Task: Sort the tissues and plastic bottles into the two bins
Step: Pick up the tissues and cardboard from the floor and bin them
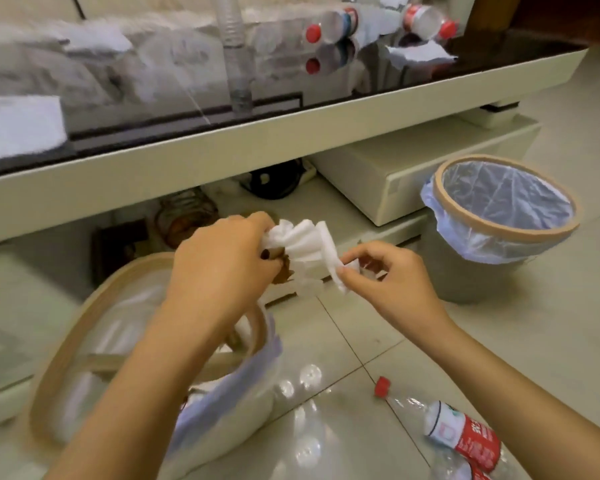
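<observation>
Low table on tiled floor, indoor light.
Pale glossy floor tiles (413,341) are reflecting round ceiling lights near the bottom. A cream-edged low table (222,147) with a dark glossy top is running across the upper frame. A cream drawer unit (406,174) is sitting beneath its right end; dark cables (274,181) are lying underneath.

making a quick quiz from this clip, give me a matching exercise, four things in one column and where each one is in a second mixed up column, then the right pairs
Things
1. white tissue
2. bottle with the red label
3. grey bin
4. bin with the pale rim

Places
A. under the left forearm, near the bottom left
B. on the floor at the right, beside the table base
C. held between the left hand and the right hand
D. lying on the floor tiles at the bottom right

Pairs: 1-C, 2-D, 3-B, 4-A
</observation>
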A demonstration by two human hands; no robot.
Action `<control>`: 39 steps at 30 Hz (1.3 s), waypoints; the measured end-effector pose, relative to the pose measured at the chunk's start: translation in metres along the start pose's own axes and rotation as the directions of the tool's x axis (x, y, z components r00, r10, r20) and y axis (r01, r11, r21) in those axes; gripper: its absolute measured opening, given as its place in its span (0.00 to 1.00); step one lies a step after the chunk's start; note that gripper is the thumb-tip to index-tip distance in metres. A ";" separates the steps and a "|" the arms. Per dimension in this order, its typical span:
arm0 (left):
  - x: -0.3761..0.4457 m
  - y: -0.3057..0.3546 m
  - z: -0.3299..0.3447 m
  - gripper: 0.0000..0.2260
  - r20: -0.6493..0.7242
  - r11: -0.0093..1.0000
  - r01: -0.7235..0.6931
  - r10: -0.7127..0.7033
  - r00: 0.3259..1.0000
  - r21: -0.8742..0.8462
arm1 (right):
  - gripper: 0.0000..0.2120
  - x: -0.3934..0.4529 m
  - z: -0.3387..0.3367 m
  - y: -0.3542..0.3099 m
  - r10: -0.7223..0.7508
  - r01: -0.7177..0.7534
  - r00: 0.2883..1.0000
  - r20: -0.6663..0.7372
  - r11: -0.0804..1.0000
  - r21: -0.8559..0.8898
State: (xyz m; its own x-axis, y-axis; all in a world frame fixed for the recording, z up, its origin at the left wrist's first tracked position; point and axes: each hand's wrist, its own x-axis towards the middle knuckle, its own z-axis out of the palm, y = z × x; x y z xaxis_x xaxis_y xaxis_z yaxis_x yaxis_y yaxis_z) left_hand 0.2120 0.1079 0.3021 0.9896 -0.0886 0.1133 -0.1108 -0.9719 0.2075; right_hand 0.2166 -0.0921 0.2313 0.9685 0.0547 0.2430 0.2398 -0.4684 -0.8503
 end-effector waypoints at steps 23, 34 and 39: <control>-0.024 -0.073 -0.014 0.14 -0.094 0.934 0.279 -0.265 0.960 0.221 | 0.06 -0.014 0.095 -0.052 -0.126 0.148 0.952 0.280 0.987 -0.058; -0.010 0.003 0.028 0.14 -0.061 0.991 -0.053 0.061 0.996 0.126 | 0.02 -0.032 0.034 -0.010 -0.310 0.301 0.950 0.034 0.883 -0.360; -0.010 0.056 0.051 0.13 0.017 0.965 -0.223 0.223 0.975 0.140 | 0.05 -0.056 -0.014 0.023 -0.234 0.170 0.969 -0.081 0.867 -0.468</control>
State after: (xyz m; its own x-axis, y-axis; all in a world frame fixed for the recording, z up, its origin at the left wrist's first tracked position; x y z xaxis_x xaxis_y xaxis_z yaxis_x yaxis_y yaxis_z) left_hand 0.2011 0.0435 0.2634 0.9414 -0.3066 0.1403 -0.3146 -0.9484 0.0387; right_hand 0.1672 -0.1181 0.2051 0.8769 0.0912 0.4720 0.3413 -0.8095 -0.4778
